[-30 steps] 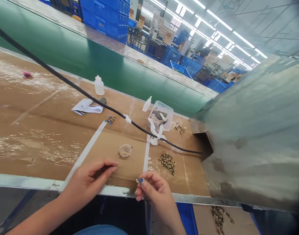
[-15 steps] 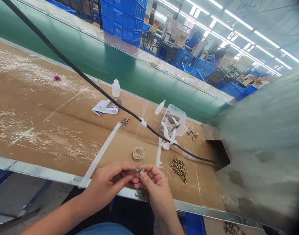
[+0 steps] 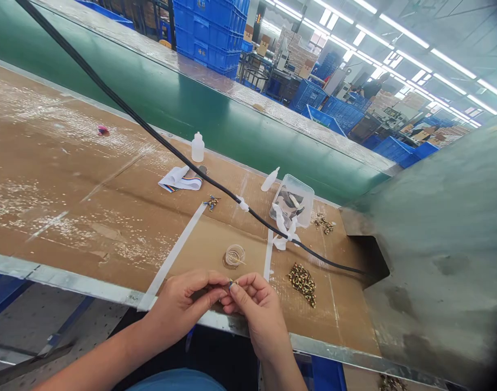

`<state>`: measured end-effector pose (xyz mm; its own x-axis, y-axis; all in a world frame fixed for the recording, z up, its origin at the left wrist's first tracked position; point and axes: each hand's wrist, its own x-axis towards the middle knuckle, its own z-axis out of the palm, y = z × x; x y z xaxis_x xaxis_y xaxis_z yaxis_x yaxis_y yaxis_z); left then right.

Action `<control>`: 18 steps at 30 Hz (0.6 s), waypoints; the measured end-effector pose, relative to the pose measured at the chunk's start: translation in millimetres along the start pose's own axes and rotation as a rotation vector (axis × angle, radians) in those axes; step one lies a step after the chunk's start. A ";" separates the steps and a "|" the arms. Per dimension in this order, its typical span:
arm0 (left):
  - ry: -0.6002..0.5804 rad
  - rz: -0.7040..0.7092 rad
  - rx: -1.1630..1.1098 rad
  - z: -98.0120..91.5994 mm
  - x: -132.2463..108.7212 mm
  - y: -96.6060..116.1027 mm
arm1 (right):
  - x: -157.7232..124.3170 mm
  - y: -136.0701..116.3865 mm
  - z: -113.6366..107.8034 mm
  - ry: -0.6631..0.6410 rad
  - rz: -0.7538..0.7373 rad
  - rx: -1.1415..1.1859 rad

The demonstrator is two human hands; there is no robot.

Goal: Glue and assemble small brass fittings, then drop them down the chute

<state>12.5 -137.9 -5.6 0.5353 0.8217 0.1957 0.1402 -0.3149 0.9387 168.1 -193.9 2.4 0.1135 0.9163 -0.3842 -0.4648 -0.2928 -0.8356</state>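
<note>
- small blue-and-brass part (image 3: 231, 284), held just above cardboard (image 3: 207, 244) near front edge
- left hand (image 3: 187, 304), right hand (image 3: 258, 315): fingers clenched, both pinching it
- clear tub (image 3: 292, 200) at 1 o'clock, white and dark scraps inside
- small round cup (image 3: 235, 256) at 12 o'clock, thin bits inside
- brass bits pile (image 3: 302, 283) at 3 o'clock

- A factory assembly floor in a large hall
- Long green conveyor belt (image 3: 232, 130) beside the table (image 3: 69, 179)
- Small metal parts (image 3: 302, 284) heaped on cardboard
- Blue plastic crates (image 3: 207, 32) stacked high
- Rows of ceiling lights (image 3: 452, 63)
- Another worker (image 3: 372, 88) far off
</note>
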 end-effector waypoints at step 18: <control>-0.045 -0.052 -0.144 -2.1 0.2 1.2 | -2.8 0.7 3.0 0.046 0.014 -0.007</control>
<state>11.1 -137.2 -3.8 0.5674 0.8121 0.1363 0.0495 -0.1988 0.9788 164.8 -195.9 4.1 0.1472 0.8984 -0.4137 -0.4608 -0.3078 -0.8324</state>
